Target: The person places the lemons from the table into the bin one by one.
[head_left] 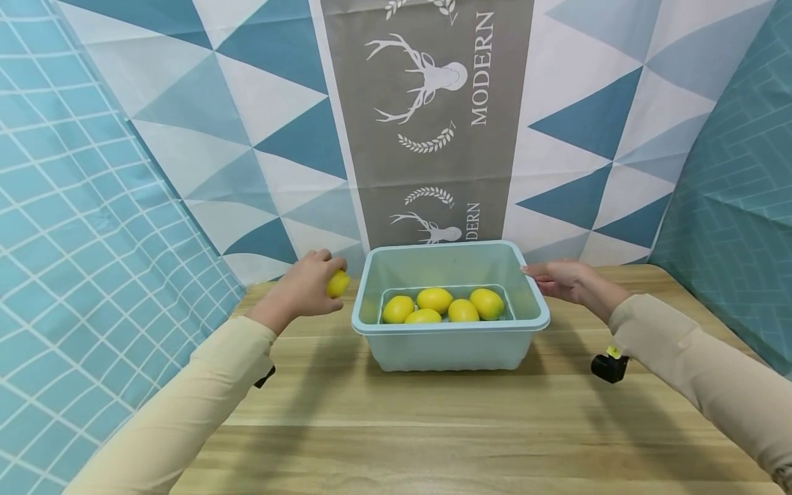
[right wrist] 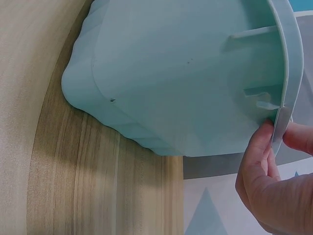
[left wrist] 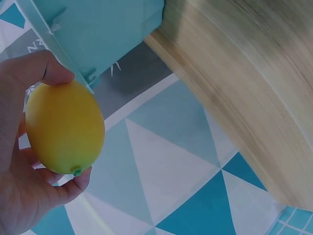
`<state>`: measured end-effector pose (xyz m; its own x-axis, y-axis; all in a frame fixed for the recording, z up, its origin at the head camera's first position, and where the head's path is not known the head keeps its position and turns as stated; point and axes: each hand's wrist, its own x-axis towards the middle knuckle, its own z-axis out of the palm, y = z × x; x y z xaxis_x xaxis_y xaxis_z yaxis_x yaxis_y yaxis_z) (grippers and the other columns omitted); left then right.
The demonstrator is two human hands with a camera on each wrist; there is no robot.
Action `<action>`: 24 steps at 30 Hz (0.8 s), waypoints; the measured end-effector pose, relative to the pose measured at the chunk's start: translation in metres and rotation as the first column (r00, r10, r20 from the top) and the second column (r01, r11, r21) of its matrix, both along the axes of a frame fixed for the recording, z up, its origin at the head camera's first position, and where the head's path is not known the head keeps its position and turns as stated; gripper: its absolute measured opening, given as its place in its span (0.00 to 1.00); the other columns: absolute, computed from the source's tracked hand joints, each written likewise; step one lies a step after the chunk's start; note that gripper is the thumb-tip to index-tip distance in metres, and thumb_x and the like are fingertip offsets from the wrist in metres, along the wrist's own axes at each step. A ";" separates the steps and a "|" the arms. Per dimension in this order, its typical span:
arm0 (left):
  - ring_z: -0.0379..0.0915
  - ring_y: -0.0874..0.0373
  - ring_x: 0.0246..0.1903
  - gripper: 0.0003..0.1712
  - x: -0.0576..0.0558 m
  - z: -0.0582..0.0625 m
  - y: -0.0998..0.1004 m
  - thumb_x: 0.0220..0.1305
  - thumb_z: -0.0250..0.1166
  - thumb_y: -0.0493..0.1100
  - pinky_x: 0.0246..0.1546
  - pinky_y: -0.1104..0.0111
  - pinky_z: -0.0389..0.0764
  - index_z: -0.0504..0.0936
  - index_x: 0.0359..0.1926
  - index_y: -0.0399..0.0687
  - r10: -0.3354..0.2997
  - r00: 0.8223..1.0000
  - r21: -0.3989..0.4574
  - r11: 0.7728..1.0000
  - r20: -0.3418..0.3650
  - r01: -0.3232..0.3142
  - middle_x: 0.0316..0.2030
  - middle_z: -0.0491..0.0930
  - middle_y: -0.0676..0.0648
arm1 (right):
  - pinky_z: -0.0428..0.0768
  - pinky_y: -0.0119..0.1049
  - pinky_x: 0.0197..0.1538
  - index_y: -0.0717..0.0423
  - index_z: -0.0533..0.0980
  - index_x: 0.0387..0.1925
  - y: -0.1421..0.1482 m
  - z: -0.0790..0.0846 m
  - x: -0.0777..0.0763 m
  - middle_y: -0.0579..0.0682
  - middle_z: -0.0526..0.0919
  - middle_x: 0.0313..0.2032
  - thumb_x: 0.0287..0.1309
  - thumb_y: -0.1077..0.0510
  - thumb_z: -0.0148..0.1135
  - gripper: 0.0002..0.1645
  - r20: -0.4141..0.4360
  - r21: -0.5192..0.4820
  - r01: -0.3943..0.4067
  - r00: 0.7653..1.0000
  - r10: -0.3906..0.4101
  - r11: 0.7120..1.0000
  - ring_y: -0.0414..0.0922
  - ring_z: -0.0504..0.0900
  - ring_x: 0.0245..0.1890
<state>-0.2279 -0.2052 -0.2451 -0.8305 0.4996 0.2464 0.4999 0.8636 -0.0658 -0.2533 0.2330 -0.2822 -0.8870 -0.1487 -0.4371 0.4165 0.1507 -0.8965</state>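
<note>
Several yellow lemons lie on the floor of a light blue plastic bin, which stands on the wooden table. Just left of the bin's rim, my left hand grips one more lemon. In the left wrist view, thumb and fingers curl round this lemon, its greenish tip facing down. My right hand pinches the bin's right rim, thumb on one side and fingers under the lip, as the right wrist view shows.
The wooden table extends toward me in front of the bin. Behind it hangs a patterned cloth with triangles and deer heads. Blue tiled-pattern cloths close off the left and right sides.
</note>
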 end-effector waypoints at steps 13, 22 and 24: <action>0.68 0.49 0.35 0.27 -0.003 0.014 0.012 0.43 0.73 0.45 0.31 0.61 0.76 0.78 0.47 0.46 -0.007 0.999 -0.050 0.999 -0.040 0.005 0.37 0.75 0.43 | 0.82 0.24 0.46 0.57 0.65 0.50 0.001 0.003 0.000 0.42 0.76 0.33 0.63 0.55 0.60 0.19 0.007 -0.017 0.011 1.000 -0.011 1.000 0.34 0.80 0.33; 0.69 0.50 0.39 0.25 -0.005 0.021 0.029 0.48 0.70 0.49 0.35 0.62 0.77 0.78 0.48 0.49 -0.008 1.000 -0.060 0.998 -0.007 0.008 0.40 0.76 0.44 | 0.82 0.25 0.47 0.57 0.65 0.53 0.002 0.001 0.001 0.43 0.75 0.37 0.63 0.54 0.60 0.21 0.010 -0.018 -0.002 1.000 0.002 1.000 0.34 0.80 0.34; 0.70 0.49 0.39 0.24 -0.005 0.023 0.032 0.47 0.70 0.48 0.34 0.62 0.77 0.78 0.47 0.49 -0.009 1.000 -0.062 0.998 -0.006 0.009 0.39 0.76 0.44 | 0.82 0.25 0.47 0.57 0.65 0.52 0.002 0.001 0.001 0.43 0.75 0.37 0.64 0.54 0.60 0.21 0.002 -0.013 -0.007 1.000 0.007 1.000 0.34 0.80 0.34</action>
<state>-0.2330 -0.1728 -0.2222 -0.8246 0.5213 0.2198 0.5069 0.8533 -0.1223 -0.2524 0.2348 -0.2817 -0.8852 -0.1606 -0.4366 0.4170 0.1421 -0.8977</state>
